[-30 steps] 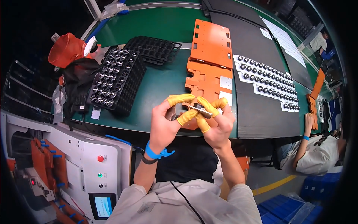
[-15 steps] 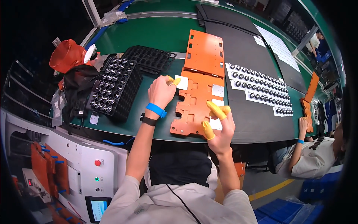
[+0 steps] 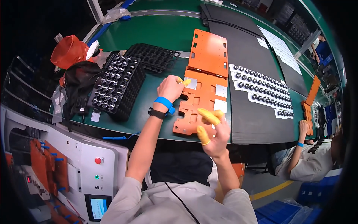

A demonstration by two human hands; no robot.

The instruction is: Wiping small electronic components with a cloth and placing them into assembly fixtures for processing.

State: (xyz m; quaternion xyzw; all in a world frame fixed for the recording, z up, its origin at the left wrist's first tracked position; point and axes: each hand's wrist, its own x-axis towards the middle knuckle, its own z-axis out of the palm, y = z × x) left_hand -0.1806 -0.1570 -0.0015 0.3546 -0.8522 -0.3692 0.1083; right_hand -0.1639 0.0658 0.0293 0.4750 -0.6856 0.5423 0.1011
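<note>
An orange hinged fixture [image 3: 194,102] lies opened on the bench before me, its perforated lid [image 3: 209,52] folded back to the far side. My left hand [image 3: 171,89] is curled at the fixture's left edge, with yellow finger cots on the fingertips that press a small silver-white square plate [image 3: 192,84] at its corner. Similar plates [image 3: 221,91] sit down the fixture's right side. Over the near right part hovers my right hand [image 3: 215,136], its fingers in yellow cots and spread apart; it partly hides a plate below.
Black trays [image 3: 121,80] with shiny round parts stand left, beside another black tray [image 3: 153,58]. On a dark mat [image 3: 253,128] at right lie rows of black round parts on white strips [image 3: 261,84]. A machine panel [image 3: 85,156] stands near left. A co-worker [image 3: 313,160] sits at far right.
The left fingertips and the square plate have shifted slightly right relative to the bench view. My right hand has moved a little left and down, fingers still apart.
</note>
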